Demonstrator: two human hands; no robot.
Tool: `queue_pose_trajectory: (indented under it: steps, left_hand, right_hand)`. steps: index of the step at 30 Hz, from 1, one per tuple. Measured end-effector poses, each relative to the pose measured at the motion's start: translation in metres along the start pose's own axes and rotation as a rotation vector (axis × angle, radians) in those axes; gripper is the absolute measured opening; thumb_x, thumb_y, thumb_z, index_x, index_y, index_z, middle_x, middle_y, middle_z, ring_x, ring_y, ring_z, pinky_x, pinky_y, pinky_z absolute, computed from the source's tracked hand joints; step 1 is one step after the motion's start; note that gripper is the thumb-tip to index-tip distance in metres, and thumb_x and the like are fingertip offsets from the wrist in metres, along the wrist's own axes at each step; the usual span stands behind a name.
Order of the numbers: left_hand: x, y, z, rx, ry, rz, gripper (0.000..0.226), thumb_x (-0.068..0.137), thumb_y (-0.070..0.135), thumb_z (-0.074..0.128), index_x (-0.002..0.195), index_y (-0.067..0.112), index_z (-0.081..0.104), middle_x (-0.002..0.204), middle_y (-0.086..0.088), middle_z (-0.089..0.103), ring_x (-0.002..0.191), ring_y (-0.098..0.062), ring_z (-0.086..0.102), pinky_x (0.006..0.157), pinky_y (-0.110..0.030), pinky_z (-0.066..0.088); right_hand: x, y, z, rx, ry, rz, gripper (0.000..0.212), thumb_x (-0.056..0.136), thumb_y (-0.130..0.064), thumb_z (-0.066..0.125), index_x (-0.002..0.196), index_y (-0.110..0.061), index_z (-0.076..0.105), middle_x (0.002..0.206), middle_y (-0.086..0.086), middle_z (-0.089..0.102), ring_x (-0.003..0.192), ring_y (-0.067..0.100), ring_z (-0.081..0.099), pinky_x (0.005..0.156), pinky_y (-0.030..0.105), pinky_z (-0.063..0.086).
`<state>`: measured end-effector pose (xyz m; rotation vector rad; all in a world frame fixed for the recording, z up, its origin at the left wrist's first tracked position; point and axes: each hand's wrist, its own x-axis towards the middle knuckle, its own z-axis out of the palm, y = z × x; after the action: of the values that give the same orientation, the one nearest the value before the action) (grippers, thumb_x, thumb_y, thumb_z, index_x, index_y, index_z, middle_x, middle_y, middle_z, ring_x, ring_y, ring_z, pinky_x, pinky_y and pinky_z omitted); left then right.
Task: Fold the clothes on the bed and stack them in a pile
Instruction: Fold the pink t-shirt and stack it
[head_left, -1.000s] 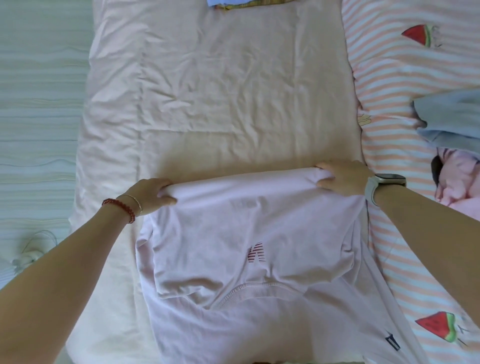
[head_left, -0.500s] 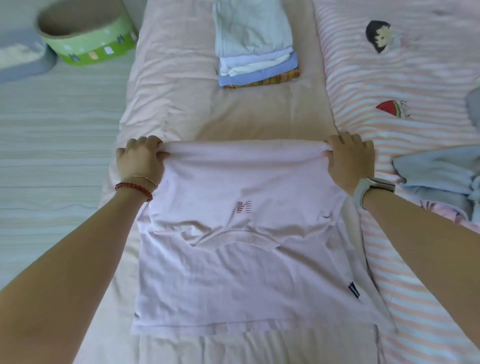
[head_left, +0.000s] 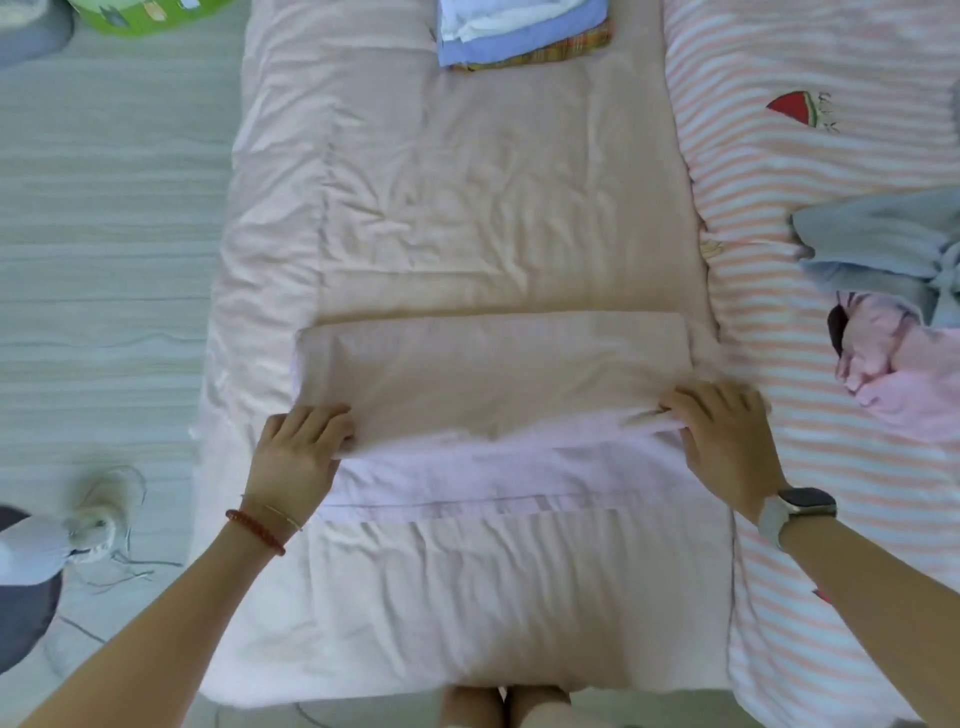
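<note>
Since half a second ago the shirt (head_left: 493, 395) has been doubled over: the red logo and collar that were showing are now hidden, and both hands have been drawn nearer the person, from the shirt's far edge to its middle. The shirt lies as a wide pale pink band across the pink bed (head_left: 467, 208), its far edge straight and its near hem flat. The left hand (head_left: 298, 452) is laid at the left end of the upper layer's near edge, fingers curled onto the cloth; whether cloth is pinched or only pressed cannot be told. The right hand (head_left: 722, 436) is placed at the right end, its fingers bunching a ridge of fabric. A pile (head_left: 524, 36) of folded clothes is seen at the far end of the bed, well apart. Unfolded clothes (head_left: 893, 312) lie on the striped cover (head_left: 810, 166) to the right.

For a good fold, the ridge between the hands would best be smoothed outward, both ends kept level, and the next fold taken crosswise to match the pile's width.
</note>
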<state>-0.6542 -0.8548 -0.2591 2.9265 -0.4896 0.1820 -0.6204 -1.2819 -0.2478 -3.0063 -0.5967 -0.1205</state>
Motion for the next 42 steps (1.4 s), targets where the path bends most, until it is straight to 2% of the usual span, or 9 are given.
queue_pose_trajectory:
  steps: [5,10,14,18,23,28,35,39,42]
  left_hand:
    - [-0.056,0.031,0.025,-0.048,-0.171,-0.04,0.026,0.071,0.013,0.042,0.07,0.01,0.068,0.086,-0.001,0.071,0.072,-0.024,0.06,0.063,-0.029,0.03]
    - [-0.066,0.039,0.035,-0.031,-0.165,-0.081,0.019,0.068,0.01,0.046,0.064,0.01,0.064,0.076,-0.002,0.067,0.073,-0.022,0.049,0.058,-0.032,0.038]
    - [-0.067,0.039,0.032,-0.086,-0.354,-0.111,0.03,0.045,-0.005,0.082,0.064,0.01,0.064,0.078,-0.004,0.068,0.061,-0.026,0.062,0.049,-0.03,0.048]
    - [-0.062,0.038,0.034,-0.116,-0.608,-0.286,0.02,0.071,0.016,0.067,0.09,0.012,0.068,0.11,-0.002,0.063,0.099,-0.026,0.058,0.077,-0.035,0.046]
    - [-0.027,0.022,0.038,-0.317,-0.145,-0.821,0.036,0.084,0.016,0.055,0.116,0.001,0.059,0.121,-0.02,0.054,0.11,-0.038,0.05,0.089,-0.045,0.041]
    - [0.023,-0.019,0.054,-0.64,-0.087,-1.336,0.076,0.088,0.04,0.059,0.147,0.012,0.02,0.147,-0.018,0.026,0.134,-0.037,0.025,0.108,-0.042,0.021]
    - [0.048,-0.015,0.095,-0.065,-0.273,-0.48,0.06,0.092,0.058,0.027,0.146,0.033,0.022,0.156,-0.005,0.017,0.143,-0.032,0.01,0.111,-0.056,0.008]
    - [0.038,-0.023,0.122,-0.038,-0.34,-0.606,0.06,0.091,0.054,0.023,0.147,0.035,0.014,0.156,-0.003,0.017,0.143,-0.021,0.012,0.112,-0.049,0.01]
    - [0.041,-0.025,0.123,-0.015,-0.358,-0.604,0.059,0.092,0.051,0.029,0.147,0.032,0.017,0.155,-0.005,0.019,0.143,-0.02,0.012,0.111,-0.049,0.01]
  right_hand:
    - [-0.047,-0.015,0.019,0.0,-0.218,0.071,0.049,0.042,0.018,0.074,0.085,-0.004,0.069,0.089,0.013,0.067,0.075,0.036,0.062,0.074,0.039,0.029]
    - [-0.065,-0.024,0.03,0.006,-0.317,0.149,0.044,0.05,0.018,0.071,0.086,-0.006,0.068,0.089,0.012,0.065,0.078,0.036,0.061,0.069,0.045,0.042]
    - [-0.061,-0.034,0.032,-0.127,-0.614,0.25,0.038,0.077,-0.004,0.057,0.11,-0.022,0.058,0.118,-0.001,0.054,0.108,0.027,0.049,0.081,0.037,0.033]
    - [-0.05,-0.045,0.031,-0.224,-0.801,0.308,0.034,0.08,-0.024,0.052,0.114,-0.026,0.053,0.122,-0.006,0.049,0.113,0.023,0.046,0.088,0.035,0.032]
    - [-0.023,-0.075,0.033,-0.054,-0.31,0.292,0.032,0.072,-0.019,0.04,0.078,-0.003,0.067,0.081,0.015,0.062,0.074,0.034,0.058,0.068,0.042,0.042]
    - [0.034,-0.119,0.058,0.066,-0.299,0.245,0.045,0.088,-0.021,0.05,0.133,-0.013,0.05,0.14,0.016,0.043,0.129,0.036,0.04,0.103,0.062,0.022]
    - [0.079,-0.107,0.107,-0.021,-0.447,0.244,0.062,0.089,-0.042,0.001,0.148,-0.029,0.018,0.156,0.007,0.013,0.144,0.025,0.009,0.11,0.056,-0.003]
    - [0.066,-0.05,0.115,-0.087,-0.464,0.262,0.066,0.088,-0.044,-0.004,0.148,-0.027,0.016,0.156,0.005,0.014,0.144,0.022,0.011,0.113,0.039,-0.009]
    - [0.059,-0.009,0.11,-0.144,-0.468,0.321,0.054,0.096,-0.04,0.01,0.148,-0.026,0.019,0.155,0.005,0.019,0.142,0.027,0.015,0.112,0.047,-0.001]
